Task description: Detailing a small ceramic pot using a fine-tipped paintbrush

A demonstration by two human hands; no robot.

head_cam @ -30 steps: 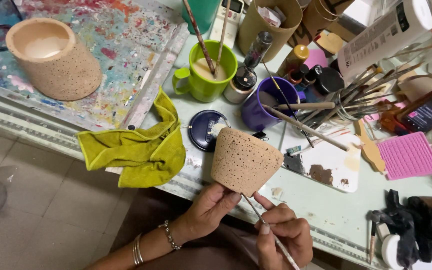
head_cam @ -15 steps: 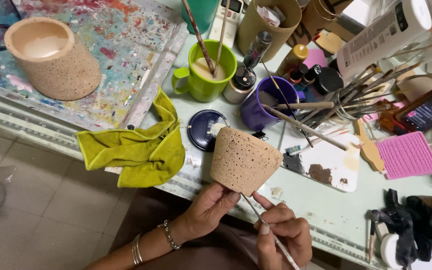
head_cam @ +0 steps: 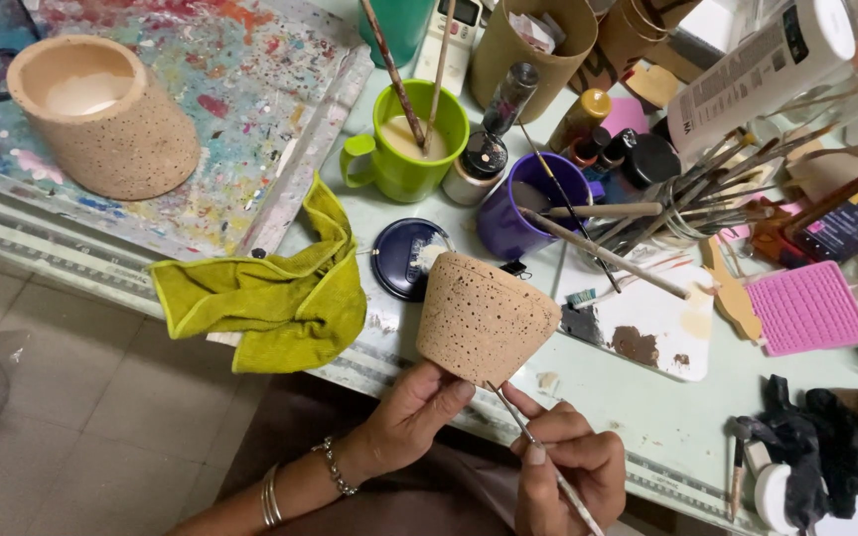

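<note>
- Left hand (head_cam: 411,415) is gripping the speckled tan pot (head_cam: 484,318) at its narrow base, grip closed, holding it tilted over the near edge of the table (head_cam: 638,397).
- Right hand (head_cam: 570,467) is pinching a thin paintbrush (head_cam: 538,452), grip closed; its tip is touching the pot's underside.
- A yellow-green cloth (head_cam: 270,303) is lying left of the pot, a dark blue lid (head_cam: 401,256) just behind it.
- A larger speckled pot (head_cam: 101,114) is sitting on the paint-spattered board (head_cam: 240,89), well apart.

Speckled tan pot (head_cam: 484,318) — tilted (upside down), held.
</note>
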